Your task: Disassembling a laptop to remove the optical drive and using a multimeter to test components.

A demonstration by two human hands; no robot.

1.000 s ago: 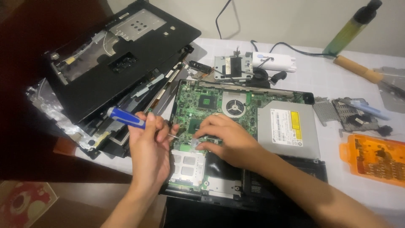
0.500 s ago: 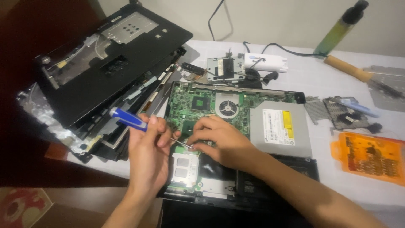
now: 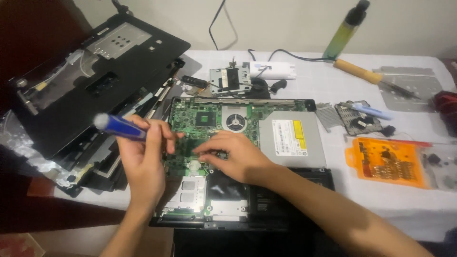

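While the left hand (image 3: 143,164) grips a blue-handled screwdriver (image 3: 119,126) above the opened laptop base (image 3: 285,209), the right hand (image 3: 233,154) rests fingertips-down on the green motherboard (image 3: 190,116), loosely curled, and whether it pinches anything there cannot be told. The screwdriver's tip is hidden behind the left hand's fingers. Just right of the board sits the silver optical drive (image 3: 290,138), carrying a white rectangular label with a yellow patch near its upper right corner. A round fan (image 3: 234,120) lies in the board's upper middle. To the left, a black laptop cover (image 3: 95,66) leans over a stack of dark panels, crowding the left hand's side of the tabletop (image 3: 309,81). Behind the base lie a small metal bracket (image 3: 229,78) and a white adapter (image 3: 273,70) with a cable. Further right are a green bottle (image 3: 345,31), a wooden-handled tool (image 3: 359,72), and an orange bit case (image 3: 388,162) near the tabletop's edge.
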